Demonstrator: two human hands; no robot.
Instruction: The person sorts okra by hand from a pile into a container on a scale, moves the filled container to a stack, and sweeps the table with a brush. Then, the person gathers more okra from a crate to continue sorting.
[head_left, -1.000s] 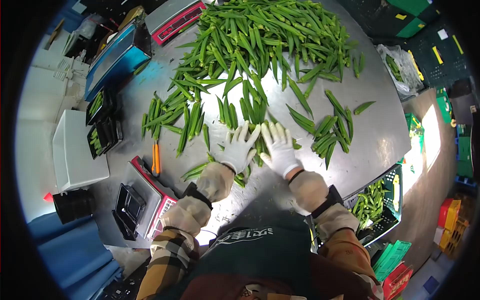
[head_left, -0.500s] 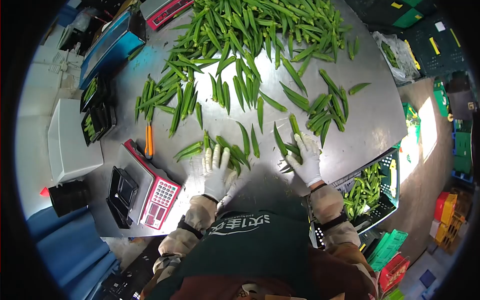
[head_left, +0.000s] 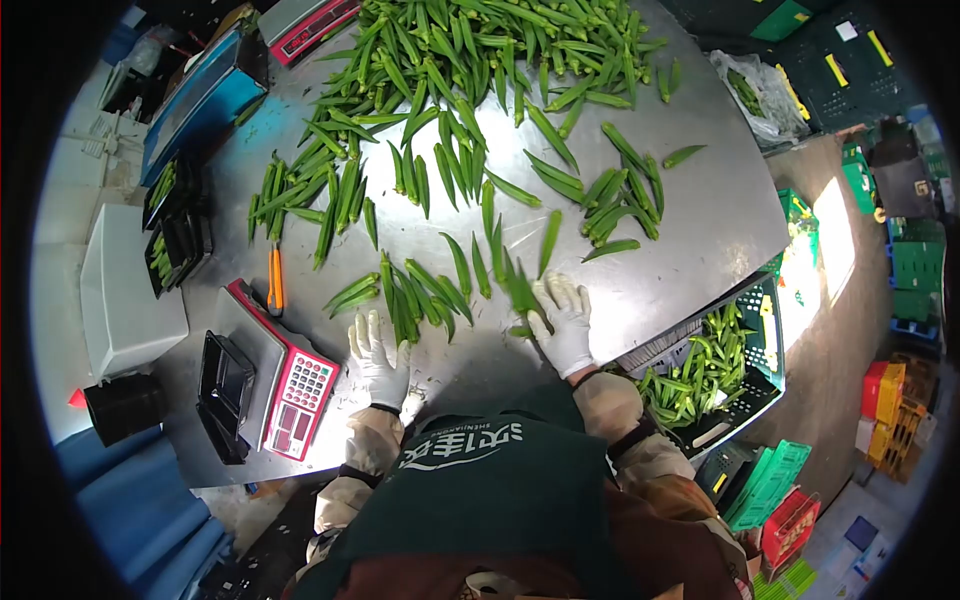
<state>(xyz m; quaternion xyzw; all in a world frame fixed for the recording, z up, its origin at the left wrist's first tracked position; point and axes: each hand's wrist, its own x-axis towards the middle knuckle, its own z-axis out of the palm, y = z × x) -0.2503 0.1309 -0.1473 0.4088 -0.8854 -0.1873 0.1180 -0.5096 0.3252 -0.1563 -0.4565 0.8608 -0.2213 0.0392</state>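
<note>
White gloves cover both hands. My left hand (head_left: 378,362) lies spread on the metal table (head_left: 700,215), just below a small group of green okra pods (head_left: 403,300), with nothing in it. To the right, my right hand (head_left: 562,325) has its fingers apart and rests beside a few blurred pods (head_left: 518,288), its thumb close to or touching them. One more pod (head_left: 549,243) lies just above its fingertips. Loose okra (head_left: 625,195) is grouped farther up on the right, and a large okra heap (head_left: 480,45) covers the far side of the table.
On the left are a red-edged scale (head_left: 300,385) with black trays (head_left: 228,385) and an orange-handled tool (head_left: 275,280). A crate of okra (head_left: 700,385) stands at the lower right. A blue box (head_left: 200,105) and a second scale (head_left: 305,28) are at the upper left.
My left hand has drawn back down and left, off the pods. My right hand has moved left with the pods beside it. The whole view has shifted somewhat.
</note>
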